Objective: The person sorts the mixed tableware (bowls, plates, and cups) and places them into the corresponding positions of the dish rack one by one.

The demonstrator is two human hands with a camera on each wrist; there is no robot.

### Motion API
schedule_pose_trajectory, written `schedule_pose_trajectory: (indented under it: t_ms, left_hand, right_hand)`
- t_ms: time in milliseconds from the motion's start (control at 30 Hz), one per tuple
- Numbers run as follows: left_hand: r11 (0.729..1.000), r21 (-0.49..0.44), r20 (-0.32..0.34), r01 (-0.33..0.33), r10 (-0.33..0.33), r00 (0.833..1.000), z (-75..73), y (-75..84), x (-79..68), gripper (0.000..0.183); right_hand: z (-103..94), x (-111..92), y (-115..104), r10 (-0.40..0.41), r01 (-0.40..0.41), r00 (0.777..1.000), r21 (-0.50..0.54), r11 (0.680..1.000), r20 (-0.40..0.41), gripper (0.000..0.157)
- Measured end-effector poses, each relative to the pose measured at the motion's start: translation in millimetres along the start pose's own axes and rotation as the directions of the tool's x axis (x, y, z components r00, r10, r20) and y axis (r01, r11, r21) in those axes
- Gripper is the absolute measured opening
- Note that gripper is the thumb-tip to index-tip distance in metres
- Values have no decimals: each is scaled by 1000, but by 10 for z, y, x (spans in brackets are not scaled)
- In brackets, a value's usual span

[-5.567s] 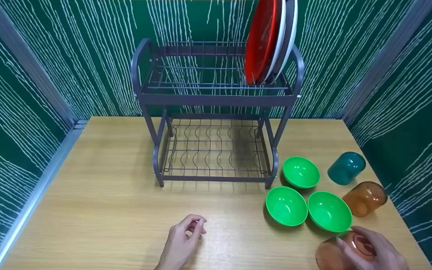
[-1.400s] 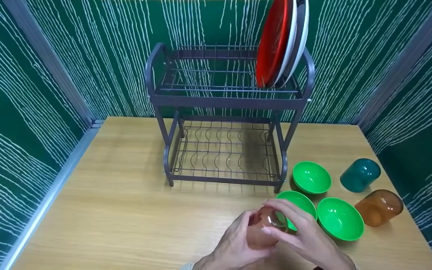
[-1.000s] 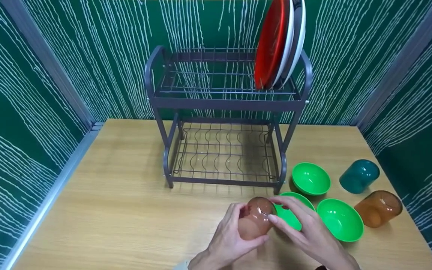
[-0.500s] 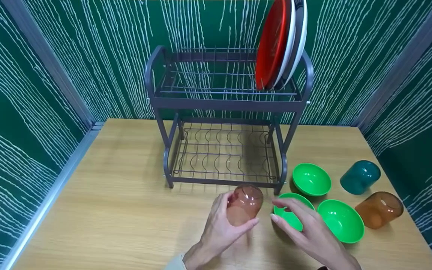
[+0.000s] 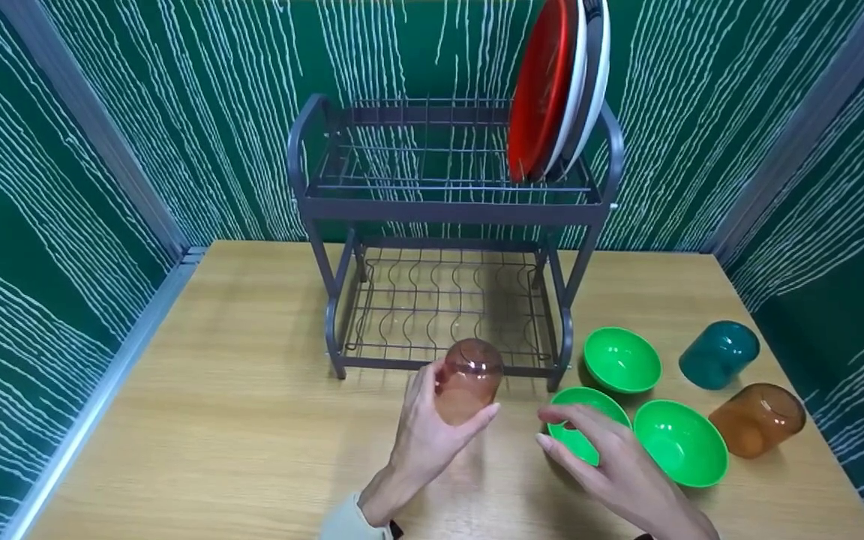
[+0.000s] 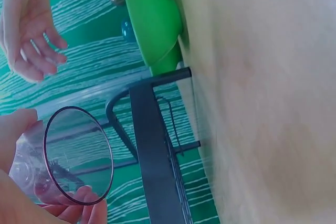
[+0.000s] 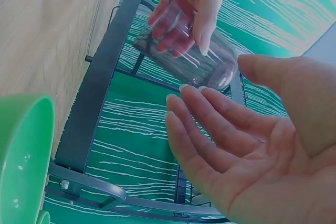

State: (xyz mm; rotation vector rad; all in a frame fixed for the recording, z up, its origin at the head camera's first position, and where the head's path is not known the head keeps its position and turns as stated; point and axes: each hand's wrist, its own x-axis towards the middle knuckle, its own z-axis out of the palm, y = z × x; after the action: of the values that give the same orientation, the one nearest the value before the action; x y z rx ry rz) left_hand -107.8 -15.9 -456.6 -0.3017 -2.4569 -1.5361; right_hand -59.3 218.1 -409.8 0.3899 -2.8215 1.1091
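Note:
My left hand (image 5: 424, 442) grips a reddish-brown see-through tumbler (image 5: 469, 384), thumb on one side and fingers round the other. It is upside down, raised in front of the rack's lower shelf (image 5: 439, 307); the left wrist view shows its open rim (image 6: 111, 163) facing the tabletop. My right hand (image 5: 619, 469) holds nothing. Its fingers are spread and relaxed, and it hangs over the nearest-left green bowl (image 5: 589, 399), hiding part of it. In the right wrist view the right fingertips (image 7: 176, 106) show beside the tumbler's base.
A dark two-tier dish rack (image 5: 447, 212) stands at the back, with red plate (image 5: 541, 97) and white and grey plates upright at its top right. Two more green bowls (image 5: 623, 360), a teal tumbler (image 5: 721, 354) and an amber tumbler (image 5: 758, 420) sit on the table's right.
The tumbler was picked up from the table's right by my right hand, then held in both hands. My right hand let go; the left carried it left and toward the rack.

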Motion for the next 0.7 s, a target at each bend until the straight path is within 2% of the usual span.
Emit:
schedule_pose_trajectory:
  t_ms: [367, 600, 700]
  left_hand:
    - [1000, -15, -89, -25, 24, 996, -80, -57, 210, 82]
    - [999, -14, -159, -33, 30, 987, -101, -125, 331, 81]
    - [999, -29, -175, -34, 28, 984, -115, -138, 380, 80]
  right_hand:
    - [35, 13, 25, -59, 58, 994, 14, 998, 96, 27]
    - [62, 4, 12, 18, -15, 985, -17, 1000, 171, 35]
    - [66, 8, 14, 15, -11, 981, -24, 1000, 194, 36]
